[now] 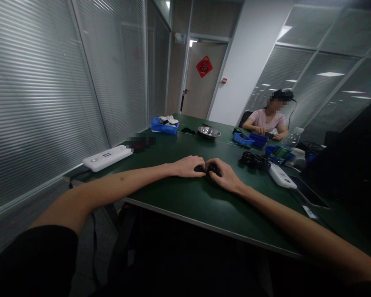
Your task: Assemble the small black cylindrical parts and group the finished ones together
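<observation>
In the middle of the green table (179,194) my two hands nearly meet at the fingertips. My right hand (227,175) curls its fingers and thumb round a small, glossy black rounded part (214,168), whose exact kind I cannot make out. My left hand (188,166) rests low on the tabletop, thumb and fingers bent round something dark that is mostly hidden. Several similar black rounded parts (255,160) lie in a cluster to the right of my right hand. Beyond the hands stands a shiny metal bowl (209,132), with a few small black pieces (188,130) to its left.
A blue basket (164,127) with white items stands at the far left. Small blue bins (243,139) sit before a seated person (268,119). A plastic bottle (286,146), white power bank (281,176) and dark tablet (309,192) lie right; another white device (107,158) lies left.
</observation>
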`<state>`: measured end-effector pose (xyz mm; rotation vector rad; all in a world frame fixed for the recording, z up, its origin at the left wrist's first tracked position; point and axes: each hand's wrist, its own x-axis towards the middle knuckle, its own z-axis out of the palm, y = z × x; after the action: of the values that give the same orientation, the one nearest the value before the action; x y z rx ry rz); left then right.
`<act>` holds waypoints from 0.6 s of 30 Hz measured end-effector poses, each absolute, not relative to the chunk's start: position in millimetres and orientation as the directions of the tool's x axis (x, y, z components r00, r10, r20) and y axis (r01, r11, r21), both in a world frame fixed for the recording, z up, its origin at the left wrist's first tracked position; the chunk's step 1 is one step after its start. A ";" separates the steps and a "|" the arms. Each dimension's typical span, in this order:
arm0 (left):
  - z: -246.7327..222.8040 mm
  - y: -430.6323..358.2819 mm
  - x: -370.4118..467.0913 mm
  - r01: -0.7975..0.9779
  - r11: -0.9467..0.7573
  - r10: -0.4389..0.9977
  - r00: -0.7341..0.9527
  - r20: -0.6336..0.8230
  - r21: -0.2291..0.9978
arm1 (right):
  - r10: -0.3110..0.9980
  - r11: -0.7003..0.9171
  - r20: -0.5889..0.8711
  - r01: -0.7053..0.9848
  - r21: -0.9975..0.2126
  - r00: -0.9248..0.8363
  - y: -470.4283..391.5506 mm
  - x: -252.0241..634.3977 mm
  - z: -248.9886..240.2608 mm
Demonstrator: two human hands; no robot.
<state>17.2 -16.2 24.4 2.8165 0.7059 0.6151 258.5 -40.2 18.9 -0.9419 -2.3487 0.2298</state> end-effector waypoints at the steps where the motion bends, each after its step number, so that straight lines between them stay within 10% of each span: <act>1: 24.9 -16.9 17.2 0.414 -0.871 0.486 0.802 0.348 0.264 | 0.671 0.740 0.459 0.568 -0.362 -0.582 -40.5 258.3 19.0; 18: 20.2 -12.6 19.4 0.434 -0.864 0.501 0.789 0.355 0.254 | 0.688 0.725 0.466 0.545 -0.420 -0.556 -39.7 257.3 16.7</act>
<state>19.4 -12.6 20.2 2.8198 0.7424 0.6266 257.3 -39.7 16.7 -0.9303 -2.3073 0.3018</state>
